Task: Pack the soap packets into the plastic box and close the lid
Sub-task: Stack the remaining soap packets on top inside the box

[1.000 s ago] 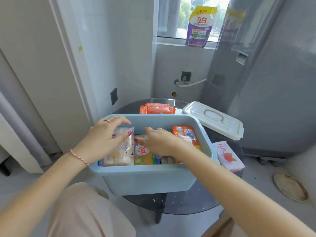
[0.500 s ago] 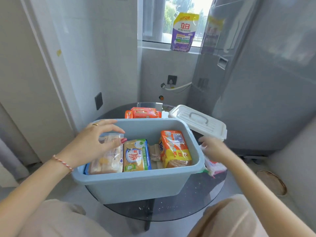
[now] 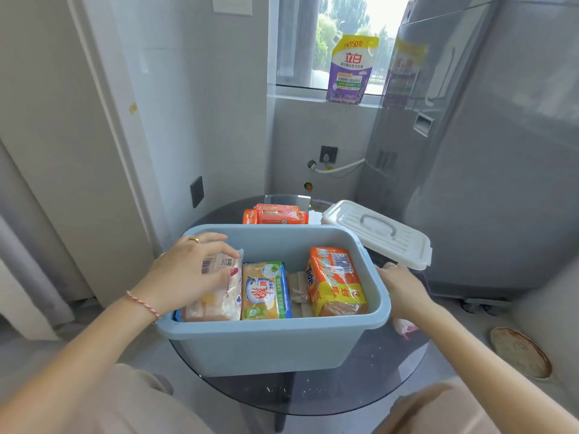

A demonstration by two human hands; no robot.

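Soap packets stand in a row inside the pale blue plastic box [image 3: 272, 346], which sits open on the round dark glass table [image 3: 360, 380]. The left hand [image 3: 191, 270] reaches over the box's left rim, fingers loosely curled and thumb pressed on the front of a clear-wrapped soap packet [image 3: 216, 292], gripping it at the left end of the row. Just to the right of that hand, touching the clear packet, stands a yellow-and-green soap packet [image 3: 264, 291]. Further right, past some pale packets low in the box, an orange soap packet [image 3: 336, 283] leans against the right wall. The right hand [image 3: 404, 289] is outside the box, just beside its right rim, fingers pointing toward the far side; whether it grips anything I cannot tell, since its fingertips are hidden behind the box edge. Below that hand, a pink-and-white packet [image 3: 404, 327] peeks out on the table. Just beyond the right hand lies the white lid [image 3: 379, 233], handle up, off the box and tilted, one edge overlapping the box's far right corner. Beyond the left hand, behind the box's far wall, 1 stack of orange packets [image 3: 275, 214] rests on the table. A purple detergent pouch [image 3: 351, 70] stands on the window sill, well apart.
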